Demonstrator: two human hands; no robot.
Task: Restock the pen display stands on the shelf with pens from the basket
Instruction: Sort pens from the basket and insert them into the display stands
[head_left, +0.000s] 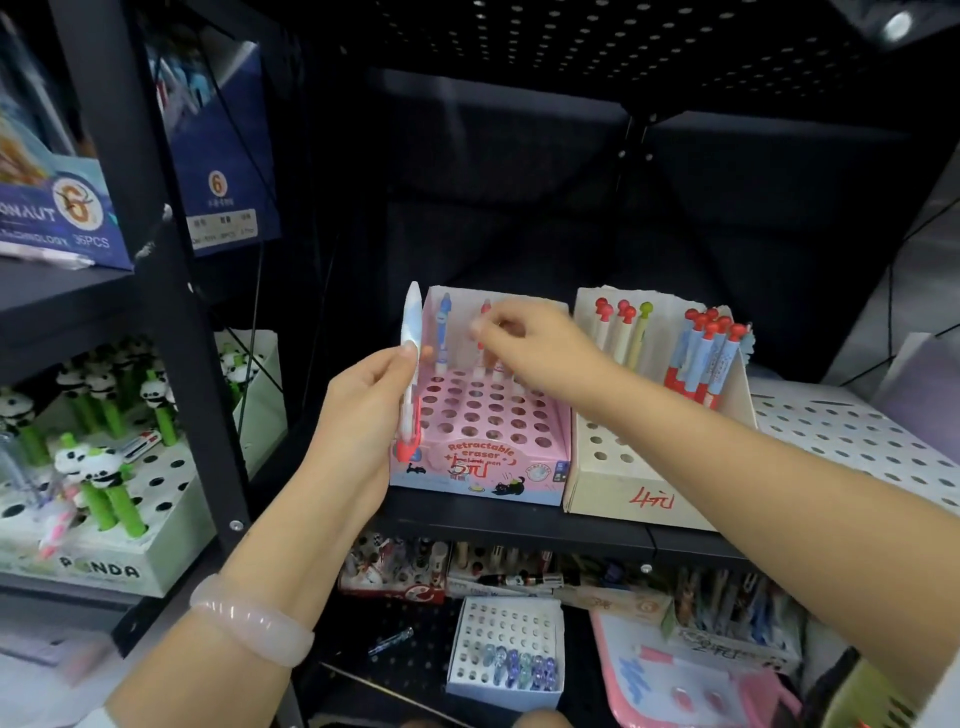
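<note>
Your left hand (363, 410) grips a white and blue pen (410, 364) with a red tip, held upright just at 9 o'clock of the pink display stand (483, 467). Your right hand (535, 348) reaches over that stand's back row, fingertips pinching the top of a red and white pen (484, 332) seated in a hole. A blue pen (444, 332) stands at 9 o'clock of it. At 3 o'clock, touching the pink stand, sits a cream stand (618, 478) holding red-capped pens (706, 353). Both stands rest on the black shelf (519, 525).
</note>
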